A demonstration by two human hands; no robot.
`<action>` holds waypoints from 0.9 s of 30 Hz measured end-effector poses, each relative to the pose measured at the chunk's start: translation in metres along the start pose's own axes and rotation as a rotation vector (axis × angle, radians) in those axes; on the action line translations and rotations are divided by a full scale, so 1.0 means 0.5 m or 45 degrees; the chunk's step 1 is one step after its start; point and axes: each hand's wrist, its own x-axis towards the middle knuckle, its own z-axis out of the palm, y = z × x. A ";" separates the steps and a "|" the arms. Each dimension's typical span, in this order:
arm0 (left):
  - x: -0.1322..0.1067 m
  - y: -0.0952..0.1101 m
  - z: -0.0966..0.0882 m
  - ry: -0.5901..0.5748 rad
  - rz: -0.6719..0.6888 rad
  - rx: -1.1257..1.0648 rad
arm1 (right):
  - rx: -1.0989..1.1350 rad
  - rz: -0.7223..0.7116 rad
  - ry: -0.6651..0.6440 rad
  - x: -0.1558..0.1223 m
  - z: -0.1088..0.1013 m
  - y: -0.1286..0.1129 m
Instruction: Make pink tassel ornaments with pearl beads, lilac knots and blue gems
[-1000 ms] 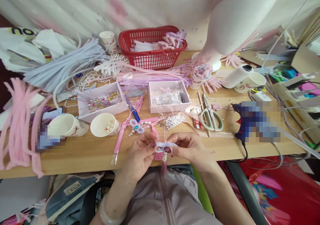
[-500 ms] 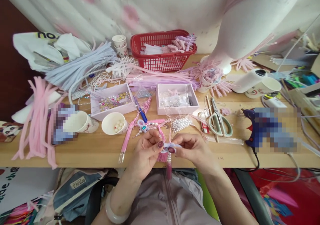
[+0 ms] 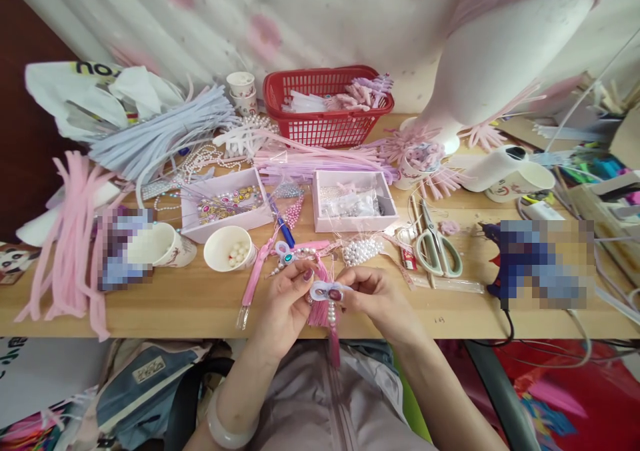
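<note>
Between my hands, just above the table's front edge, is a pale lilac looped pipe-cleaner ornament [image 3: 319, 291]. My left hand [image 3: 286, 301] pinches its left end between thumb and fingers. At the other end, my right hand [image 3: 380, 301] grips it, the thumb on the front. A short string of white pearls [image 3: 331, 313] hangs from it, ending in a dark pink tassel [image 3: 335, 349]. More pink tassel threads [image 3: 319, 314] show behind. A similar piece with a blue-green gem [image 3: 287, 258] lies just beyond my left hand.
Scissors [image 3: 436, 247] and a glue gun [image 3: 520, 257] lie to the right. Two white boxes [image 3: 355, 223] of beads, a paper cup [image 3: 223, 251] with pearls and a pink tassel [image 3: 255, 277] are ahead. Behind stands a red basket [image 3: 327, 131]; pink pipe cleaners [image 3: 70, 251] hang at left.
The ornament has turned so its looped face shows more, and it has shifted slightly left. My left thumb has moved up and left off its middle.
</note>
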 end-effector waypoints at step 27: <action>-0.006 -0.021 -0.004 -0.316 -0.088 0.132 | 0.156 0.091 -0.105 0.001 -0.010 0.006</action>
